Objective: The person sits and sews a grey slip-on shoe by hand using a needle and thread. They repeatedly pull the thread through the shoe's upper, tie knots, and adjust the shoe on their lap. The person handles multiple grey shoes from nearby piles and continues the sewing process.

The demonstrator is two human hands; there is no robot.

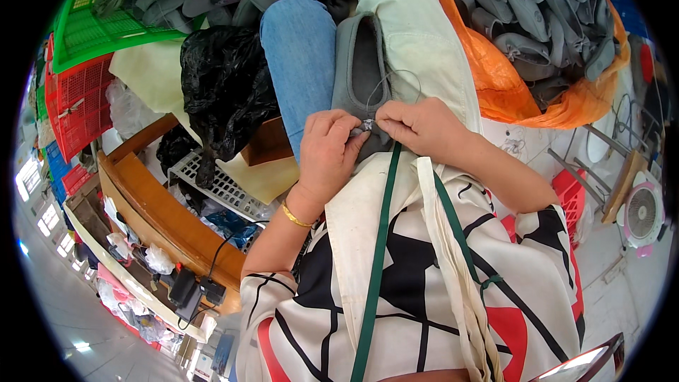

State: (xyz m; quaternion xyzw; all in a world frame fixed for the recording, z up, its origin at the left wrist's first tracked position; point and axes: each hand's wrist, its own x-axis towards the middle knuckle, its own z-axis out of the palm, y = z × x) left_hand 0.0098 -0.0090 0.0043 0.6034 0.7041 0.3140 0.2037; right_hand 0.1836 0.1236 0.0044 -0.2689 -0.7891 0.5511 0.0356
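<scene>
A grey slip-on shoe [344,64] lies between my knees, its toe toward me. My left hand [327,147] is closed, thumb and fingers pinching the toe of the shoe. Beside it, my right hand [423,126] is closed in a pinch at a small light-grey knot or bow [367,124] on the toe. A thin grey cord [408,72] rises in a loop above the right fingers and runs back to the shoe. The ends in my fingertips are mostly hidden. A cream apron [357,240] with green straps lies under my forearms.
An orange sack [488,85] full of grey shoes [523,10] stands at the far right. More grey shoes fill a green crate [88,35] at the far left. A black plastic bag [223,78], a wooden table [173,205] and a fan [642,212] stand around me.
</scene>
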